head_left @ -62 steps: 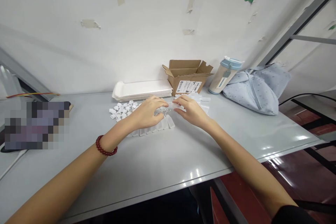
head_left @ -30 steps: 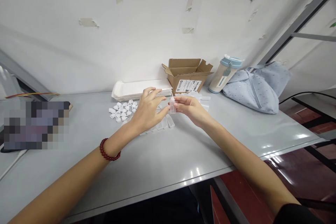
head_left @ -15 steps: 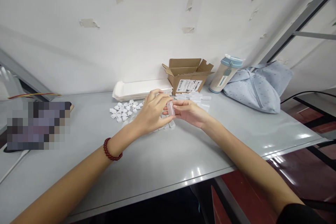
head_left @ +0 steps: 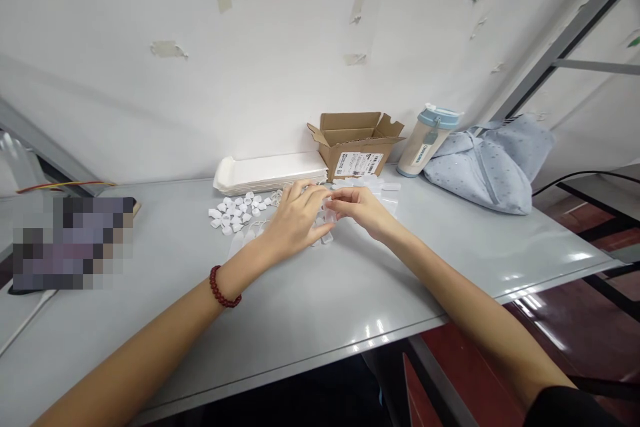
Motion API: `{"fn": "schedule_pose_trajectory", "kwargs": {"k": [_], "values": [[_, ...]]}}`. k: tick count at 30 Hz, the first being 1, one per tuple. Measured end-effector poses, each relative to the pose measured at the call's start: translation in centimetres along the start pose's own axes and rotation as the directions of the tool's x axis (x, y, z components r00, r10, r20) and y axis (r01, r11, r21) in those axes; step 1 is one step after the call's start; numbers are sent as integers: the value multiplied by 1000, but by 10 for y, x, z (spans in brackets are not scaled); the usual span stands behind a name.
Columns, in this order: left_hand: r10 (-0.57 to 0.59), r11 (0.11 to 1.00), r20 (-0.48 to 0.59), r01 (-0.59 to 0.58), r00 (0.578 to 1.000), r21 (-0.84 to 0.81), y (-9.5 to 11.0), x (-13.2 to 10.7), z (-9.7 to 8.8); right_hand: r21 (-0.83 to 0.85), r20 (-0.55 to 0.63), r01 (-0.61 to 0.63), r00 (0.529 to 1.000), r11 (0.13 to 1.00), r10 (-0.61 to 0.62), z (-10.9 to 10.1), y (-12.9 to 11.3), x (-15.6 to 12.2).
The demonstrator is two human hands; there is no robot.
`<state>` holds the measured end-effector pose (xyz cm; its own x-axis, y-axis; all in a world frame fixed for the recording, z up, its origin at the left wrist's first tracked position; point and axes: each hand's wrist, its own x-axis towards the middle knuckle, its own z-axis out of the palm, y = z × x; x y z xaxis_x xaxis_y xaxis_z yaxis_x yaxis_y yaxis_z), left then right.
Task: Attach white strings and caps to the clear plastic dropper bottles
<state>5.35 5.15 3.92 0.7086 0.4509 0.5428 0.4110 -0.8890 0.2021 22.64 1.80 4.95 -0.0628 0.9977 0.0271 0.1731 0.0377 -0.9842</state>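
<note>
A small clear plastic tube (head_left: 329, 215) is between my two hands, above the middle of the table. My left hand (head_left: 296, 219), with a red bead bracelet at the wrist, grips it between thumb and fingers. The fingertips of my right hand (head_left: 357, 208) pinch together at its upper right side; what exactly they pinch there is partly hidden. Under and beside the hands lie more clear tubes (head_left: 327, 238). To the left is a loose heap of small white plastic caps (head_left: 235, 212). Some clear pieces with thin pale loops (head_left: 249, 235) lie near my left wrist.
Behind my hands stand a stack of white trays (head_left: 273, 172) and an open cardboard box (head_left: 357, 150). A tumbler (head_left: 427, 143) and a light blue cloth bag (head_left: 483, 173) are at the right. A blurred-out device (head_left: 75, 243) with a cable lies at the left on the grey table (head_left: 300, 320).
My right hand has turned, its fingers curling from beneath the tube to a pinch at its upper side. The tube is now more covered by the fingers.
</note>
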Motion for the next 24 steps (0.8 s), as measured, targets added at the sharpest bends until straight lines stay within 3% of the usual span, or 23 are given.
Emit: {"fn": "schedule_pose_trajectory", "kwargs": {"k": [3,11,18,24], "values": [[-61,998,10,62,998,-29,3,0,5,-71,42,-28,999,997,31,-5,3,3],[-193,977,167,206,967,-60,13,0,19,-376,152,-80,977,923,147,-17,9,7],[-209,973,235,225,949,-42,17,-4,24,-400,198,-76,966,913,167,-16,9,7],[-198,977,292,212,936,-15,12,-2,17,-400,166,-93,971,912,172,-17,16,10]]}}
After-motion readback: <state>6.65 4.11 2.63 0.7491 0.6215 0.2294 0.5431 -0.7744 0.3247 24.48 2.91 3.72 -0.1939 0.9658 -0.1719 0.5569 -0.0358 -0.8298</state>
